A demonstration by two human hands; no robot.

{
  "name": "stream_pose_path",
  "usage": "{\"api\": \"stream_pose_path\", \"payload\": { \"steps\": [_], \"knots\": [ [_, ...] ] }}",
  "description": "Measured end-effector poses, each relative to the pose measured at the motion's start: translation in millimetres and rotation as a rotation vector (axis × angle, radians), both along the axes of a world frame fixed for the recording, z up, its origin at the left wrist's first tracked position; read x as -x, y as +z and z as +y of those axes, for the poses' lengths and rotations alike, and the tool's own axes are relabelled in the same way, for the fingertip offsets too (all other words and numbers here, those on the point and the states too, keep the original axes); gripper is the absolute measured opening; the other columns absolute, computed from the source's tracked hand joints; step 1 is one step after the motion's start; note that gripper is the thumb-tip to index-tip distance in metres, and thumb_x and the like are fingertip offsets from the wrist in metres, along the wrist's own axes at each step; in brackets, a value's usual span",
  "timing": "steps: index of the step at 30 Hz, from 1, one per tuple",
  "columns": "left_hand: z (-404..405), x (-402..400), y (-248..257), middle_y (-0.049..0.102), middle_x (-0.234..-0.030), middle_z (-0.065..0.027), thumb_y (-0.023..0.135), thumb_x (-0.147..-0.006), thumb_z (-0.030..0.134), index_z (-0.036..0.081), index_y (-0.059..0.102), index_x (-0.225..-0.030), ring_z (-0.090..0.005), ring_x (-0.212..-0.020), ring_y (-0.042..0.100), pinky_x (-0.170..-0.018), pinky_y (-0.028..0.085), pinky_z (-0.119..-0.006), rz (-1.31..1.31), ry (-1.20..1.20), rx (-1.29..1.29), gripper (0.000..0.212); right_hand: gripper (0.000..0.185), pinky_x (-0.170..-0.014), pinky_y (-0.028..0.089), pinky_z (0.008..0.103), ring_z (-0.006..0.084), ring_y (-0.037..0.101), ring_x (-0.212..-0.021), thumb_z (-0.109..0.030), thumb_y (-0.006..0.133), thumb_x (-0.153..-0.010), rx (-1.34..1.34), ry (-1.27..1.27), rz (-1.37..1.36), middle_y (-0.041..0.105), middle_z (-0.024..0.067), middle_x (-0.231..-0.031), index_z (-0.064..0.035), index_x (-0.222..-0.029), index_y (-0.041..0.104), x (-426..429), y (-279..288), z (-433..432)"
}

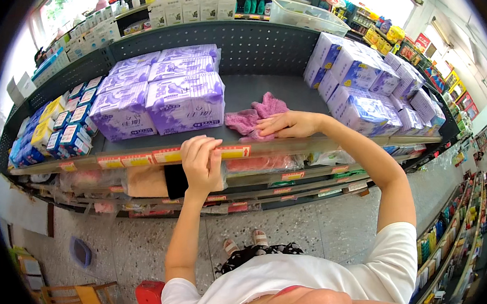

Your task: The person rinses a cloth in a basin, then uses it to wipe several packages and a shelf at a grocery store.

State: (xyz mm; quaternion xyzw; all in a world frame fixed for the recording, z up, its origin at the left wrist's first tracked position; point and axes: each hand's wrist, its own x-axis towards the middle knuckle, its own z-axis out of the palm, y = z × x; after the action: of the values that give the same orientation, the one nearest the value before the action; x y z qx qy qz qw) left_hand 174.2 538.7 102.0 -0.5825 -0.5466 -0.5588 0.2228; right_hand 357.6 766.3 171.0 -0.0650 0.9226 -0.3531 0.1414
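Observation:
On the dark metal shelf (260, 84), my right hand (290, 125) lies with fingers stretched over a crumpled pink cloth (245, 120), pressing it near the front. My left hand (202, 160) has its fingers bent over the shelf's front edge (289, 146), beside red and yellow price labels (166, 156). Left of the cloth stand stacked purple plastic-wrapped packs (186, 101), which bear writing. To the right of my right hand, more purple and white packs (356, 86) are piled in several layers.
Small blue and yellow packs (64, 125) fill the shelf's left end. A clear plastic bin (308, 16) sits behind the perforated back panel (262, 42). Lower shelves (266, 177) hold bagged goods. On the floor are a red stool (150, 295), a wooden chair (93, 301) and a bluish basin (80, 250).

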Motion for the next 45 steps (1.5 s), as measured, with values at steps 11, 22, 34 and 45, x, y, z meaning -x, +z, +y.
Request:
{"api": "stream_pose_path", "payload": {
  "steps": [11, 22, 34, 45],
  "knots": [
    [1, 3, -6, 0.062, -0.085, -0.008, 0.054, -0.084, 0.021, 0.005, 0.066, -0.084, -0.0265, -0.087, 0.057, -0.082, 0.041, -0.038, 0.04, 0.024, 0.002, 0.02, 0.047, -0.105, 0.029, 0.0409, 0.0312, 0.037, -0.128, -0.034, 0.039, -0.094, -0.551, -0.296, 0.507, 0.041, 0.016, -0.138, -0.0067, -0.133, 0.043, 92, -44, 61],
    [-2, 5, 0, 0.063, -0.085, -0.0083, 0.058, -0.082, 0.016, 0.005, 0.065, -0.085, -0.0257, -0.085, 0.058, -0.08, 0.041, -0.037, 0.03, -0.018, 0.002, 0.014, 0.051, -0.103, 0.032, 0.0428, 0.0294, 0.039, -0.128, -0.034, 0.039, -0.089, -0.638, -0.671, 0.424, 0.042, 0.0146, -0.138, -0.0064, -0.132, 0.043, 67, -50, 90],
    [-2, -2, 3, 0.063, -0.087, -0.0086, 0.058, -0.084, 0.013, 0.003, 0.065, -0.086, -0.0263, -0.086, 0.056, -0.082, 0.04, -0.037, 0.017, -0.084, 0.012, 0.012, 0.056, -0.104, 0.03, 0.0488, 0.0339, 0.035, -0.129, -0.043, 0.034, -0.089, -0.718, -1.14, 0.098, 0.038, 0.0152, -0.139, -0.0066, -0.132, 0.04, -11, -61, 122],
    [-6, 4, 0, 0.061, -0.087, -0.0075, 0.058, -0.083, 0.016, 0.005, 0.064, -0.087, -0.0262, -0.085, 0.055, -0.08, 0.039, -0.038, 0.022, -0.046, -0.004, 0.013, 0.055, -0.113, 0.008, 0.0352, 0.0244, 0.005, -0.142, -0.007, 0.048, -0.089, -0.202, -0.57, -0.105, 0.017, 0.0101, -0.152, -0.0094, -0.142, 0.032, -83, 9, 6]
  ]
}}
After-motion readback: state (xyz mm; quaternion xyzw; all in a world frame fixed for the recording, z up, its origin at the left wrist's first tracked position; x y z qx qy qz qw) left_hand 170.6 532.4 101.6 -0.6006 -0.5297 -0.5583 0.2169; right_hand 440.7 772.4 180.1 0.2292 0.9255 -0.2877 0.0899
